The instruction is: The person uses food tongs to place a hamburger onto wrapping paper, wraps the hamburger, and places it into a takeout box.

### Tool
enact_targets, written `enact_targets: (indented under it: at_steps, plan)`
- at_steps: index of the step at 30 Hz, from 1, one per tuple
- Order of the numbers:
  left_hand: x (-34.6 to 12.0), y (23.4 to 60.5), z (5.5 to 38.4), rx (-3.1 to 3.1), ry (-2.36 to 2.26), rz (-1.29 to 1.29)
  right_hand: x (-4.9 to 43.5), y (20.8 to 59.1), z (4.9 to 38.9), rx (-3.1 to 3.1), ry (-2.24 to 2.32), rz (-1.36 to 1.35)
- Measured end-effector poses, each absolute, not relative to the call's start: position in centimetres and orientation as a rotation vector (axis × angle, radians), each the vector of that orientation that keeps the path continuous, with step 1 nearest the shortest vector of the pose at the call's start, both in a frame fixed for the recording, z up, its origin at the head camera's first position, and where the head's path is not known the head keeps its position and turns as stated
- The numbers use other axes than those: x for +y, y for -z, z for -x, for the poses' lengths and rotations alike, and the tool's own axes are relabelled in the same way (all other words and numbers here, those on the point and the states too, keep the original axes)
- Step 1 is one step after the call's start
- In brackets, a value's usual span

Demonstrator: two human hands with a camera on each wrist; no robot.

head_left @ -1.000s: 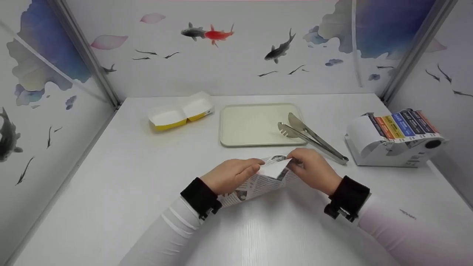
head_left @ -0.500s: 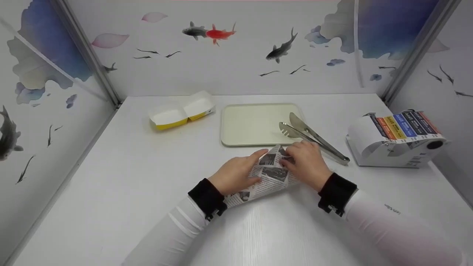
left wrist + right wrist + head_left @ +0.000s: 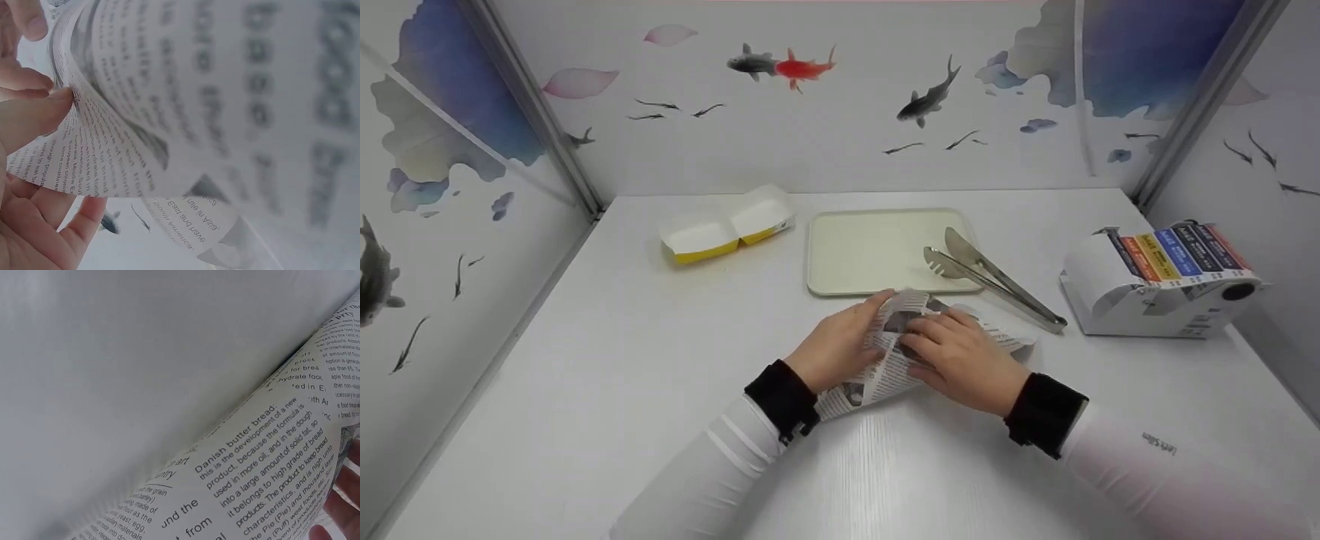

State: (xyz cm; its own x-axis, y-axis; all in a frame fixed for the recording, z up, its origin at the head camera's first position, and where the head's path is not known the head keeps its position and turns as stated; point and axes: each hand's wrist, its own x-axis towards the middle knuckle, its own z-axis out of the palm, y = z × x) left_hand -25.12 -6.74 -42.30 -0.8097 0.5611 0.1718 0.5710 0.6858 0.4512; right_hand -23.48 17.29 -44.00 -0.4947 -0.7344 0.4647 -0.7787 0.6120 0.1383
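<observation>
A sheet of newsprint-patterned wrapping paper (image 3: 889, 381) stands in a loose, partly rolled fold at the middle of the table. Whether anything lies inside it is hidden. My left hand (image 3: 831, 349) holds its left side, thumb toward me and fingers along the upper edge. From the right, my right hand (image 3: 964, 367) grips the folded front with bent fingers laid over the print. Fingers (image 3: 36, 115) pinch the curved paper (image 3: 112, 152) in the left wrist view. In the right wrist view, fingertips (image 3: 346, 492) touch the rolled paper (image 3: 270, 461) at the lower right.
Behind the hands lies a cream tray (image 3: 866, 259), with metal tongs (image 3: 1009, 285) overlapping its right corner. An unfolded white-and-yellow carton (image 3: 727, 229) sits at the back left. A white dispenser box (image 3: 1159, 289) with coloured labels stands at the right. Printed panels enclose the table.
A white paper corner held up a second ago has been folded down. My right hand has moved left from the top edge onto the front of the paper. The left hand shifted slightly.
</observation>
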Motion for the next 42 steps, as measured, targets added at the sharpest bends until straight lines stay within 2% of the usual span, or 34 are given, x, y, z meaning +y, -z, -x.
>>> enact_targets:
  at_steps: [12,18,24,31,38,42]
  plan:
    - [-7.3,41.3,24.4,-2.709,0.471,0.963,17.4,43.7,23.4,-2.656,-0.148,-1.215]
    - [-6.7,40.8,24.6,-2.912,0.197,1.137,17.9,43.5,23.7,-2.708,-0.212,-1.255]
    - [-6.6,41.6,25.2,-3.129,0.13,1.12,18.3,43.5,23.9,-2.719,-0.249,-1.303]
    - [-6.6,41.7,25.3,-3.184,0.249,1.096,18.5,43.3,24.0,-2.733,-0.225,-1.261]
    - [-5.5,41.1,25.5,-3.133,0.128,1.127,18.9,42.5,24.9,-2.995,-0.289,-1.081]
    - [-4.9,41.1,25.5,-3.078,0.062,1.104,19.2,42.5,25.6,-3.053,-0.309,-1.067]
